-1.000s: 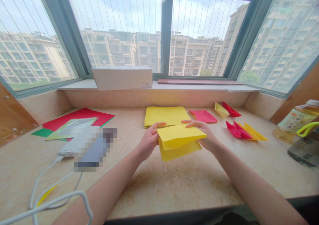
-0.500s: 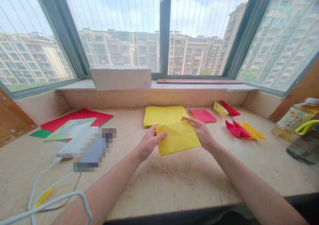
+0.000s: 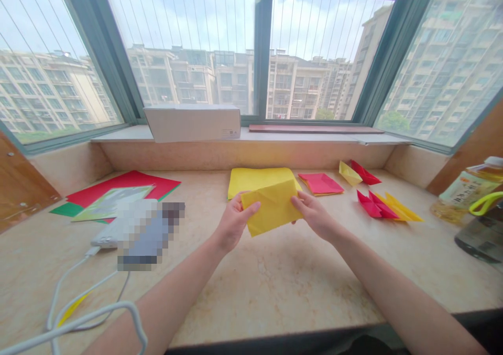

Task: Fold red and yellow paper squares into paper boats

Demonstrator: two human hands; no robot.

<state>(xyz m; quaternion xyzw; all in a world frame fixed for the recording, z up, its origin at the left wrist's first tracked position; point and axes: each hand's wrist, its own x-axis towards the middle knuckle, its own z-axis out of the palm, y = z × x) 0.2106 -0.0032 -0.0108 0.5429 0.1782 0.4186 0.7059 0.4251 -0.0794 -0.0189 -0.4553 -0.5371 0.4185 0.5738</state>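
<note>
Head view: the left hand (image 3: 231,221) and right hand (image 3: 317,216) pinch a folded yellow sheet (image 3: 271,207) by opposite sides, raised over the middle of the surface (image 3: 271,292). Beyond it, yellow paper (image 3: 255,175) lies near the surface's back edge, with a red folded square (image 3: 320,183) just beside; a red sheet (image 3: 133,179) lies toward the back left corner.

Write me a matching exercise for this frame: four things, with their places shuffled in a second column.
1. Yellow paper
2. White box
3. Flat red paper
4. Labelled bottle

A. Just right of the yellow stack
B. At the right end of the counter
C. Held by the left hand and right hand
D. On the windowsill

Pairs: 1-C, 2-D, 3-A, 4-B
</note>
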